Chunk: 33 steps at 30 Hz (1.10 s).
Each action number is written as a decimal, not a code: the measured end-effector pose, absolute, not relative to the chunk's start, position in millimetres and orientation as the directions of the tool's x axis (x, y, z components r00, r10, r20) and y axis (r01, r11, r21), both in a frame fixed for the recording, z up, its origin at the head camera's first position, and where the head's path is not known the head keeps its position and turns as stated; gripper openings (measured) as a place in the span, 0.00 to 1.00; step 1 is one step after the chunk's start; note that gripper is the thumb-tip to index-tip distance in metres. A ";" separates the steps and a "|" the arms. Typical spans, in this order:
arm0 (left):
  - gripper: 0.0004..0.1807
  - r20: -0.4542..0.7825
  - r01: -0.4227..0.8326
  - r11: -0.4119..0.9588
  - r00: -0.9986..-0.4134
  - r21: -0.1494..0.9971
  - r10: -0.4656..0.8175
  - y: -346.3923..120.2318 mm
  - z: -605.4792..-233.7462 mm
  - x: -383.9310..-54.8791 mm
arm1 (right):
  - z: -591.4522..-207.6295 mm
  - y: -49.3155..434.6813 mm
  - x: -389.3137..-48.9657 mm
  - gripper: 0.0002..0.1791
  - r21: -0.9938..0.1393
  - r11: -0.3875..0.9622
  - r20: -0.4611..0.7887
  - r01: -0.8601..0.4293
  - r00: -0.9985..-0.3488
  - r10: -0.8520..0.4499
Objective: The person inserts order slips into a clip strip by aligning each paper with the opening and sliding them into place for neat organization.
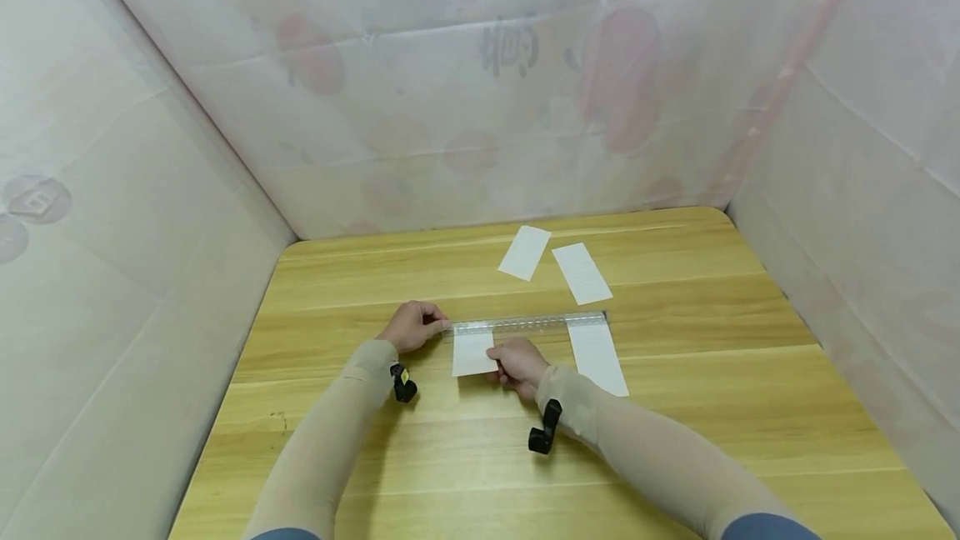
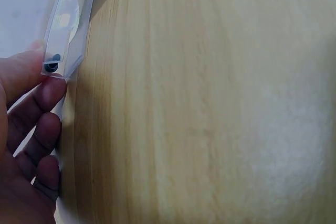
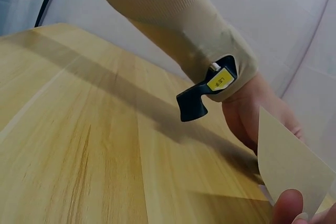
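A long clear plastic ruler (image 1: 528, 324) lies across the middle of the table, its two layers joined by a dark pin seen in the left wrist view. My left hand (image 1: 408, 327) pinches its left end between thumb and index finger, the other fingers loosely curled below. A white paper card (image 1: 471, 354) reaches from the ruler's left part towards me. My right hand (image 1: 519, 365) pinches its lower right edge, and the card's near side is lifted off the table. Another white card (image 1: 600, 361) lies with its top edge at the ruler's right end.
Two more white cards, one tilted (image 1: 525, 253) and one to its right (image 1: 582, 273), lie flat beyond the ruler. The wooden table (image 1: 675, 432) is enclosed by pale printed sheeting (image 1: 465, 107) at the back and both sides. Each wrist bears a black camera mount (image 1: 545, 427).
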<state>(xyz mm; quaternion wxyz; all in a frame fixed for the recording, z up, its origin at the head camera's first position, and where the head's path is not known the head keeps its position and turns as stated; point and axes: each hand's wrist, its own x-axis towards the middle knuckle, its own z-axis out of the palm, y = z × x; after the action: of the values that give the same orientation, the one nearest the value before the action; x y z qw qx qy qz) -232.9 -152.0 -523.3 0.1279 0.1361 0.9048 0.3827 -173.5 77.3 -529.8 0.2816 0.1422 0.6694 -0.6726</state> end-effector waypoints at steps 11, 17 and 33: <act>0.07 -0.115 0.157 0.671 -0.932 0.724 0.343 -152.2 -527.2 -234.8 | -528.2 82.0 -172.4 0.09 -0.822 0.056 -0.566 0.567 -0.802 -0.192; 0.06 -0.114 0.157 0.673 -0.933 0.723 0.340 -152.4 -528.0 -234.3 | -528.3 84.8 -172.3 0.12 -0.822 0.056 -0.566 0.567 -0.803 -0.188; 0.07 -0.107 0.160 0.660 -0.933 0.734 0.345 -153.2 -530.8 -235.7 | -528.2 89.8 -172.5 0.13 -0.816 0.036 -0.573 0.576 -0.802 -0.169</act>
<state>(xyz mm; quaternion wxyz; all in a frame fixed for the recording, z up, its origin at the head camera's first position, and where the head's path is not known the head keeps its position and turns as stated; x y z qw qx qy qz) -235.7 -153.2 -530.8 0.1191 0.1398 0.9031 0.3881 -172.5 89.8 -528.2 0.2753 0.1531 0.6651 -0.6770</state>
